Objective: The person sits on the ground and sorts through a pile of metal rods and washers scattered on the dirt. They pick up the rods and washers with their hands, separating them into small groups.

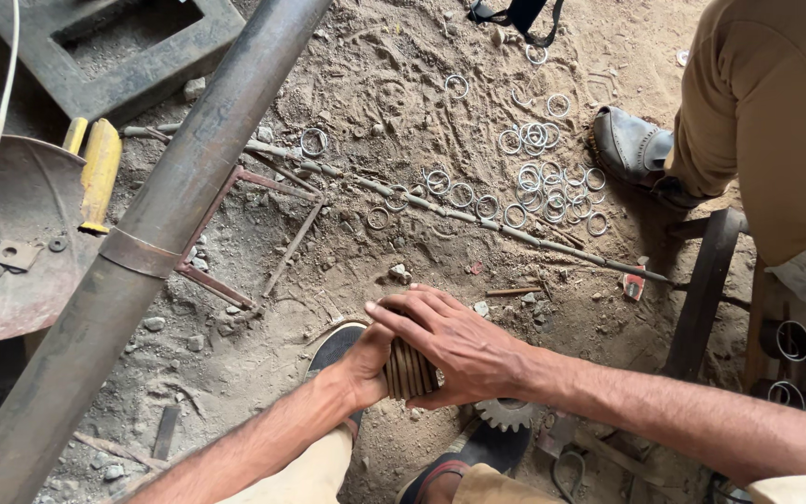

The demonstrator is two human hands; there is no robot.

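Observation:
Both hands press together on a stack of thin rusty metal discs (409, 370) held on edge, low in the middle of the view. My left hand (368, 359) pushes against the stack's left end. My right hand (450, 343) wraps over its top and right end, fingers spread across it. The stack hovers above my dark shoes (333, 347) and the sandy ground. A toothed grey gear (506, 413) lies on the ground just under my right wrist.
A long rusty pipe (156, 224) runs diagonally at left. Several steel rings (538, 177) lie scattered on the sand beside a thin ribbed rod (478, 222). Another person's shoe (632, 145) and trouser leg are at upper right. A yellow-handled tool (100, 173) rests on a rusty pan.

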